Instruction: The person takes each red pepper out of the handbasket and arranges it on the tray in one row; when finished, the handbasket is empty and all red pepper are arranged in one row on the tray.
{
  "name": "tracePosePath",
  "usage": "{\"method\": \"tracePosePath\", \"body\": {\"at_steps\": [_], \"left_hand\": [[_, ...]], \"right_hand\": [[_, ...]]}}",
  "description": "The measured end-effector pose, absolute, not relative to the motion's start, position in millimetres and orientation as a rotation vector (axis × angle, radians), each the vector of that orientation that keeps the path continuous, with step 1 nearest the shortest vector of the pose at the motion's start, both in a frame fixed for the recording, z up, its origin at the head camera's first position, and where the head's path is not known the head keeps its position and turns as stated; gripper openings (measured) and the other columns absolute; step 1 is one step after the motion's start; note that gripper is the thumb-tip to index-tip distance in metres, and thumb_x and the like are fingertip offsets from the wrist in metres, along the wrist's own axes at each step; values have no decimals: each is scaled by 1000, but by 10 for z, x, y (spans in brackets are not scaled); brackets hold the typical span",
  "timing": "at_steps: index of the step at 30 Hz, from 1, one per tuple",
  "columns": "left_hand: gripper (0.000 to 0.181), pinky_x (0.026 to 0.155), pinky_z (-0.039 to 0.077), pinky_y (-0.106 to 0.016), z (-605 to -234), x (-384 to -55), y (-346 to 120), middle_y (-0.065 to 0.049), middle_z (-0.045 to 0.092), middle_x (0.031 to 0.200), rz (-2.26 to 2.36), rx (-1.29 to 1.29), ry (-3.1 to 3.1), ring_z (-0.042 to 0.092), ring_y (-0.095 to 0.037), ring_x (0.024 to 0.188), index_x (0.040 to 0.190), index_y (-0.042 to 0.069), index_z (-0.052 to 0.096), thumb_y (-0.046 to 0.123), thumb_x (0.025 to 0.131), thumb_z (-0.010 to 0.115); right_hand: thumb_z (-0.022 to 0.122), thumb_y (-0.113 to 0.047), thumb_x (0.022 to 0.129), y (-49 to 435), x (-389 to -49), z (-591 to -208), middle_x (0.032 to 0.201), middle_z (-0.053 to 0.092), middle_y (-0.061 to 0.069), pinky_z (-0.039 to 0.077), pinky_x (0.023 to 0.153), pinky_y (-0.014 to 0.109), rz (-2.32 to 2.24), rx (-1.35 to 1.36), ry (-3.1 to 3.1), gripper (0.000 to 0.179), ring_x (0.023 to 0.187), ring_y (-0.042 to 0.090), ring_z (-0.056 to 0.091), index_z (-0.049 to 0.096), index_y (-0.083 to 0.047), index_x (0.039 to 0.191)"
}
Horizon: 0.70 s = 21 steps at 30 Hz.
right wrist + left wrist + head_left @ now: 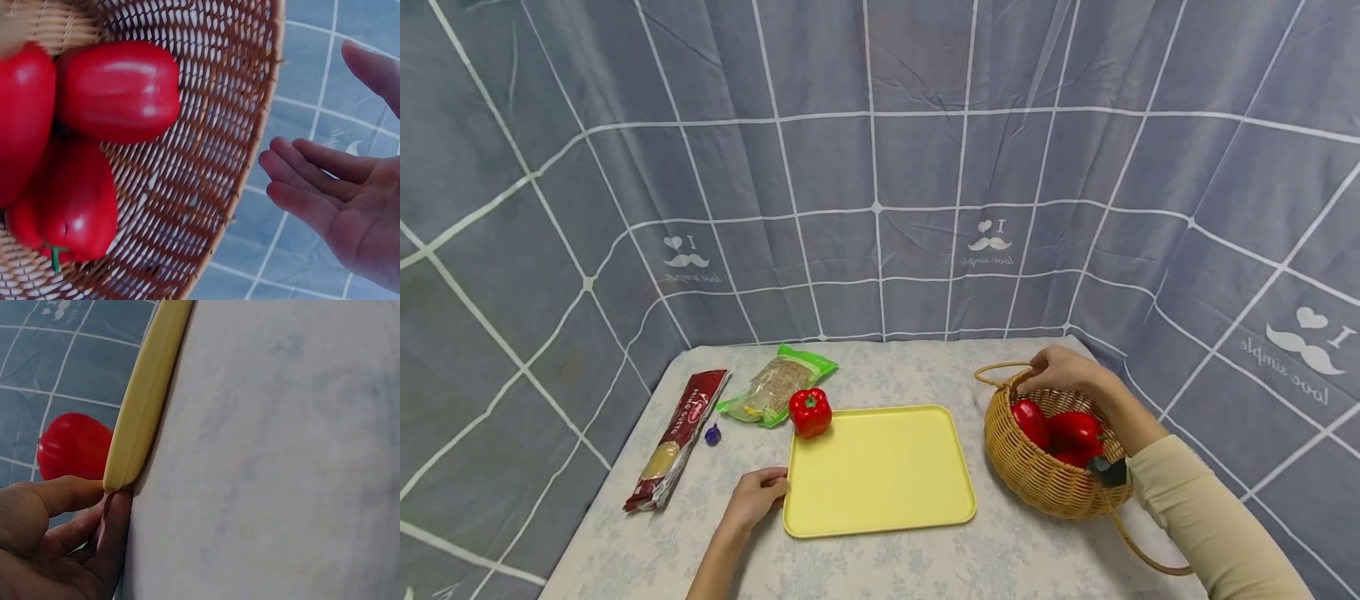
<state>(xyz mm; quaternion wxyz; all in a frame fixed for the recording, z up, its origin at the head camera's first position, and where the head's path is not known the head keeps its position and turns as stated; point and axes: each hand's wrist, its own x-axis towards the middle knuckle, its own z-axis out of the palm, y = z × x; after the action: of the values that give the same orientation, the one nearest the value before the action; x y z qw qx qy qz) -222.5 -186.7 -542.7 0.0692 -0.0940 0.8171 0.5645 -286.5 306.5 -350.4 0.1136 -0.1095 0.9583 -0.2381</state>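
My left hand (757,497) pinches the left edge of a yellow tray (880,475); in the left wrist view its thumb and fingers meet at the tray's rim (140,406). A red bell pepper (810,413) sits on the tray's far left corner. Over at the right stands a wicker basket (1037,475) holding red bell peppers (119,92). My right hand (1063,371) is at the basket's far rim, holding nothing. Its fingers extend loosely toward the rim, with the thumb apart, in the right wrist view.
Left of the tray lie a dark red pasta packet (681,437), a green-edged clear food bag (778,385) and a small purple item (712,434). One basket handle (1142,558) hangs toward the near side. A grey checked curtain (917,167) surrounds the cloth-covered table.
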Motion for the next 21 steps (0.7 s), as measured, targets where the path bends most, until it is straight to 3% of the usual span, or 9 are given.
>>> {"method": "tracePosePath", "body": {"at_steps": [5,12,17,21], "left_hand": [[35,68,55,-28,-5402,-2228,-1870,-14,67,98,1697,-305,2441,61,-12,78,121,-11,61,5,91,58],[34,68,55,-28,-5383,-2226,-1869,-13,66,96,1699,-288,2445,60,-12,78,120,-11,62,6,91,58],[34,69,55,-29,-5397,-2233,-1861,-14,67,99,1707,-289,2426,62,-12,79,121,-10,61,7,92,57],[34,69,56,-30,-5403,-2222,-1851,-14,67,101,1705,-315,2418,63,-12,81,122,-9,61,7,92,57]], "right_hand": [[78,-33,78,3129,-2910,-3506,97,70,14,49,71,29,-644,-277,2778,49,83,18,57,70,10,103],[76,-33,79,3144,-2989,-3592,96,67,8,48,75,31,-640,-237,2675,47,86,18,52,71,7,102],[75,-34,78,3137,-3051,-3642,76,57,-1,42,66,27,-568,-271,2672,37,73,14,46,73,2,88],[75,-32,76,3109,-3098,-3667,72,50,-1,38,61,25,-526,-270,2665,34,69,14,43,66,1,79]]}}
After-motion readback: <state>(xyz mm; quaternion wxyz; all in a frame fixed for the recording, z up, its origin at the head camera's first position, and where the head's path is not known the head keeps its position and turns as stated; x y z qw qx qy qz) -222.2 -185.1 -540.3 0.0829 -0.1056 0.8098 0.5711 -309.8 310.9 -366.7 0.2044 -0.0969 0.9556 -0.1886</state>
